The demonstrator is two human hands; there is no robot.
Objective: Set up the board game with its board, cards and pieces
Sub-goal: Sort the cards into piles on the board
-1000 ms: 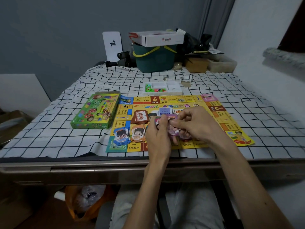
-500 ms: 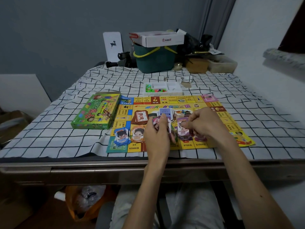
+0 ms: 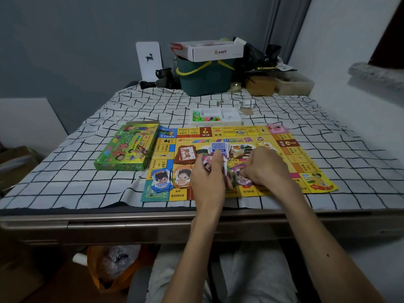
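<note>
Head view: the left hand (image 3: 208,178) grips a fanned stack of colourful paper cards (image 3: 219,150). The right hand (image 3: 265,168), fingers curled, presses a purple card (image 3: 241,179) onto the yellow paper game board (image 3: 290,154), just right of the stack, so the right hand is nearer. The white tray of plastic pieces (image 3: 215,117) lies beyond the board.

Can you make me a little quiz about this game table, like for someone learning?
1. True or false: the green game box lies on top of the yellow board.
2. Which hand holds the fan of cards: A left hand, B right hand, C neither?
3. Fill in: the small colourful pieces sit in the white ____ beyond the board.

Key: 1 false, it lies beside the board on the checked cloth. 2 A. 3 tray.
</note>
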